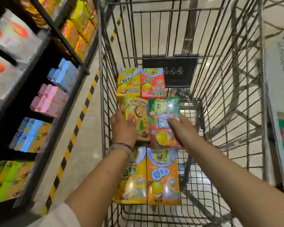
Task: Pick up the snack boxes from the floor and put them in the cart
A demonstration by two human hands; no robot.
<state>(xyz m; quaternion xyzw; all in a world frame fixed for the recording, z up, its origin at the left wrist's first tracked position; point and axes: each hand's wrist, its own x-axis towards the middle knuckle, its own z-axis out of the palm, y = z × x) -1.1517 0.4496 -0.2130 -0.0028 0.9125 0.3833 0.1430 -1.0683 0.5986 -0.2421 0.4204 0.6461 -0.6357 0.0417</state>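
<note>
Both arms reach down into a wire shopping cart. My left hand grips the left side of a yellow snack box with a lion picture. Beside it, my right hand holds a green-and-red snack box, thumb laid across its face. Both boxes sit in the middle row of the cart's left half. A yellow box and a red box lie at the far end. At the near end lie another yellow box and an orange box.
Dark store shelves with blue, pink and yellow-green cartons stand close on the left. A black-and-yellow striped line runs along the floor between shelves and cart. A white-and-green display stands at the right. The cart's right half shows bare wire.
</note>
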